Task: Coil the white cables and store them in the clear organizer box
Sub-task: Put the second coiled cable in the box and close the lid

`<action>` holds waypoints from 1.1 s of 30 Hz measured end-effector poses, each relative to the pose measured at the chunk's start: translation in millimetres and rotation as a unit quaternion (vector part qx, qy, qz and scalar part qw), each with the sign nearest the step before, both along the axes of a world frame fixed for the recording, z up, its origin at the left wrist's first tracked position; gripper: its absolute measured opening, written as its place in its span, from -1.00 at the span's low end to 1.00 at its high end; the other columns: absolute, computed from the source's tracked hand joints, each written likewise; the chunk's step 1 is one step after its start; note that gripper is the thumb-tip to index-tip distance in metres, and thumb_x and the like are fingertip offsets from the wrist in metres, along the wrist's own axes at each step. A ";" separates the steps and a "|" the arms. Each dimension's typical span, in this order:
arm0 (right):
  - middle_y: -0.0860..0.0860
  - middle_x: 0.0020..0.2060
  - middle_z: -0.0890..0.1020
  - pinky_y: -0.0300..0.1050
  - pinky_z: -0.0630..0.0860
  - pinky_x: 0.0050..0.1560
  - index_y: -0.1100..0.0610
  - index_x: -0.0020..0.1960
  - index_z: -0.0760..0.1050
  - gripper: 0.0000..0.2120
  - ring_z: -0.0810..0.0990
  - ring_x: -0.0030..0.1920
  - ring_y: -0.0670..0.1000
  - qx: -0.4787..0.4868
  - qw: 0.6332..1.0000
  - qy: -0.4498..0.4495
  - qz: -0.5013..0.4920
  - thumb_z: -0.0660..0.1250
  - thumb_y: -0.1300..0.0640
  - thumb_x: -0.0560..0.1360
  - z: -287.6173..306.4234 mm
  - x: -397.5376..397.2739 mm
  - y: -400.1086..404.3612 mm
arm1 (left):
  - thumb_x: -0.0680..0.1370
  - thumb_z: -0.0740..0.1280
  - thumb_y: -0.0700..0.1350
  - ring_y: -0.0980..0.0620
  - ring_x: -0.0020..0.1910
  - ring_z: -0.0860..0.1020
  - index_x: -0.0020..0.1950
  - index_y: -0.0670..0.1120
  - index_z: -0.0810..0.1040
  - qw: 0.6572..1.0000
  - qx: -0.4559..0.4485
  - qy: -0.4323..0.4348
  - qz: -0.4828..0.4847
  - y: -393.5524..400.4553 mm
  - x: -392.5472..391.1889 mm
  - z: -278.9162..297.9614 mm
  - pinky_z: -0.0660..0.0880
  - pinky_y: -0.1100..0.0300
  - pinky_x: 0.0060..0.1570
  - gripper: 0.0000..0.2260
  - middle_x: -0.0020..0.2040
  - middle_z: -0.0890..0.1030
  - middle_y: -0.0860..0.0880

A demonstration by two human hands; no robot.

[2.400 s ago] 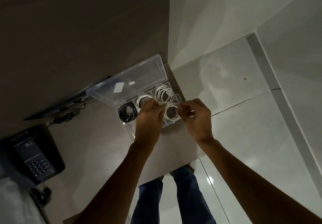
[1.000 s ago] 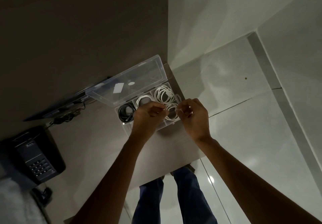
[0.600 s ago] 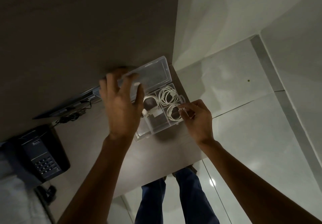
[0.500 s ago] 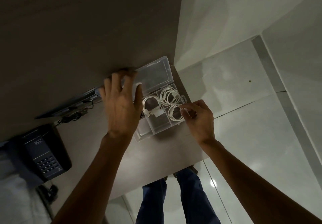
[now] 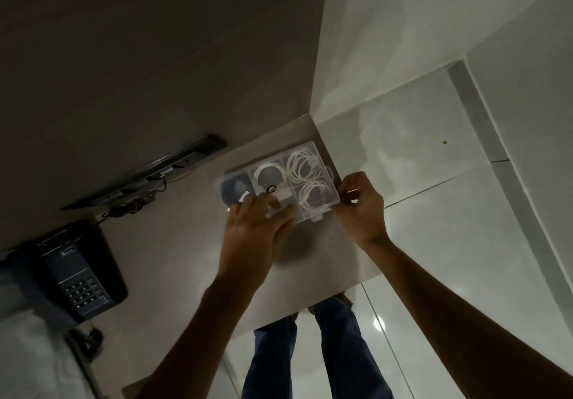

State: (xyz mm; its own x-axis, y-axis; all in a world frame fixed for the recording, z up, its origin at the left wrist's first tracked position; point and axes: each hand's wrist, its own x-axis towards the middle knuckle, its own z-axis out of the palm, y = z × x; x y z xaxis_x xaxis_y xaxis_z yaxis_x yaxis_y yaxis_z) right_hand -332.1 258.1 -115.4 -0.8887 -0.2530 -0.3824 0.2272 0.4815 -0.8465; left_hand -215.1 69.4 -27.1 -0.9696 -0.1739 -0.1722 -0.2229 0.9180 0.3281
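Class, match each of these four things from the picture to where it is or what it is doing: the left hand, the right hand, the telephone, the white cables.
Column one:
1. left hand
2. right hand
3. telephone
4. white cables

Column two:
A. coiled under the clear lid of the box
B. at the box's right end
C. lying flat on the lid, near edge
D. on the desk, far left

Pairs: 1-C, 2-B, 3-D, 4-A
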 end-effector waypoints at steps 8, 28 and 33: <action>-0.05 0.01 0.78 -0.26 0.68 0.04 0.13 0.17 0.71 -0.77 0.74 0.01 -0.06 -0.040 0.996 -0.009 0.080 0.55 0.26 0.53 -4.0 -5.2 29.6 | 0.58 0.48 -0.10 -0.24 0.43 0.51 0.44 0.04 0.60 1.000 0.018 0.015 0.003 16.0 19.4 -45.2 0.47 -0.08 0.38 -0.59 0.46 0.54 -0.18; -0.13 0.18 0.72 -0.31 0.66 0.08 0.07 0.35 0.54 -0.52 0.73 0.18 -0.13 -0.090 0.988 -0.066 0.106 0.60 0.13 0.48 15.7 -4.2 19.1 | 0.49 0.56 -0.24 -0.27 0.45 0.50 0.45 -0.01 0.59 0.999 -0.009 -0.051 -0.014 14.1 15.3 -37.1 0.55 -0.17 0.31 -0.47 0.51 0.50 -0.19; 0.04 0.28 0.67 -0.04 0.71 0.20 0.10 0.42 0.53 -0.51 0.73 0.18 0.00 -0.037 0.986 0.002 0.165 0.56 0.19 0.53 15.5 -4.8 14.8 | 0.46 0.60 -0.12 -0.23 0.46 0.50 0.37 -0.08 0.63 0.998 0.015 -0.048 -0.033 -31.7 18.0 -30.4 0.59 -0.19 0.31 -0.51 0.50 0.52 -0.16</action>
State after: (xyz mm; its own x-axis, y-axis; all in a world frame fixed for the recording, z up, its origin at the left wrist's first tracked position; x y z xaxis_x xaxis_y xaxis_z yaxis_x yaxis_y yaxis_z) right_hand -337.0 273.0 -100.0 -0.7549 -0.5554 -0.3488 0.0645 0.4664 -0.8822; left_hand -197.1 37.7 -57.4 -0.9574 -0.1031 -0.2697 -0.1936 0.9223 0.3346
